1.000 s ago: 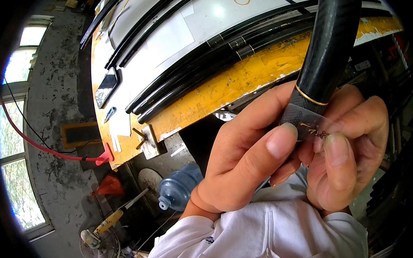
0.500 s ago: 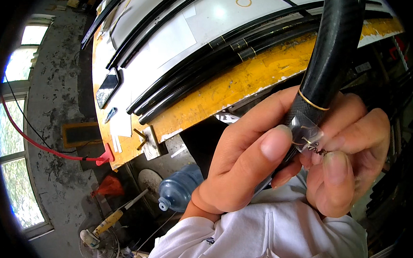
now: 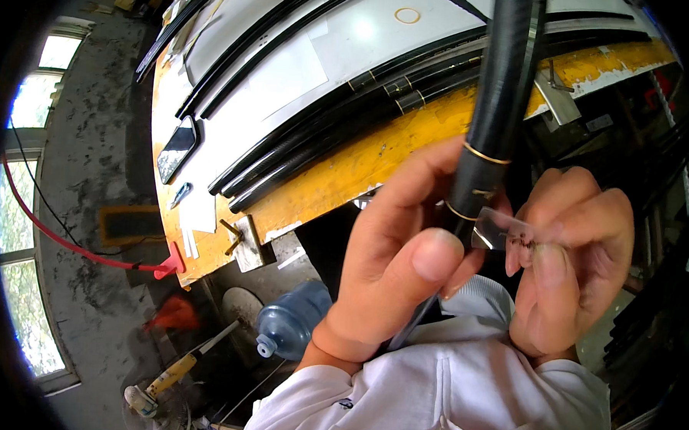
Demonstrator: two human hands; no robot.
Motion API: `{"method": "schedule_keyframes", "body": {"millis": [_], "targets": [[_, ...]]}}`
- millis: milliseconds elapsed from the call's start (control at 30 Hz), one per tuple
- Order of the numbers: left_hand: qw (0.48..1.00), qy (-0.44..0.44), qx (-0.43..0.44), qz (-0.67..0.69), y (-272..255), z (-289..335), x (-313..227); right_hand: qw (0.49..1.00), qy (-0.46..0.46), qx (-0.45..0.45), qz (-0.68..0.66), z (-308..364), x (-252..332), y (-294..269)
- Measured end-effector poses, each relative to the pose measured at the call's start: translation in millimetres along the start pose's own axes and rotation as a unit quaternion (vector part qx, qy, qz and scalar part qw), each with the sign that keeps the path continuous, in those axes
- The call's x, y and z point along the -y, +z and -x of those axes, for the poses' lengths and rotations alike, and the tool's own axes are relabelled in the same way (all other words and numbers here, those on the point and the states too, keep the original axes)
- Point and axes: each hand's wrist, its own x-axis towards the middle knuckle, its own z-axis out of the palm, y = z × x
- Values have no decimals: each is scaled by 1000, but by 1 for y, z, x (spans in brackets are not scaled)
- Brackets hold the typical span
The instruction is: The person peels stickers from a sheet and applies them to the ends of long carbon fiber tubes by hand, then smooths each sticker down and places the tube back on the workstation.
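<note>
Beyond the left fingers, black tubes (image 3: 305,150) are laid along the yellow-edged workbench (image 3: 378,156); a gold-ringed black tube (image 3: 494,91) is gripped between curled fingers and thumb of the left hand (image 3: 396,267); right of that thumb, clear film (image 3: 491,231) is pinched between right hand (image 3: 577,260) thumb and forefinger; ideally, the tube is steadied, the film kept uncreased, only its edge held.

The person's top (image 3: 467,393) was white, with a seam (image 3: 441,369) down the front and a small dark mark (image 3: 345,403), too tiny to make out, on its left side. White sleeves (image 3: 302,390) ended above the wrists (image 3: 329,356). The left hand (image 3: 388,282) and right hand (image 3: 571,263) were bare, with short nails (image 3: 438,257).
</note>
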Motion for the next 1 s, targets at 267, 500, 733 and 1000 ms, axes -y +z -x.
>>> {"method": "schedule_keyframes", "body": {"millis": [267, 500, 733, 1000], "targets": [[976, 65, -157, -137, 16, -4, 0, 994, 50, 14, 99, 7, 3, -17], [972, 79, -151, -159, 19, -5, 3, 982, 165, -81, 37, 7, 11, -10], [971, 85, -152, -163, 23, -4, 5, 990, 132, -47, -1, 9, 9, -23], [976, 51, -146, -150, 24, -3, 4, 993, 92, -65, -37, 8, 13, -19]]}}
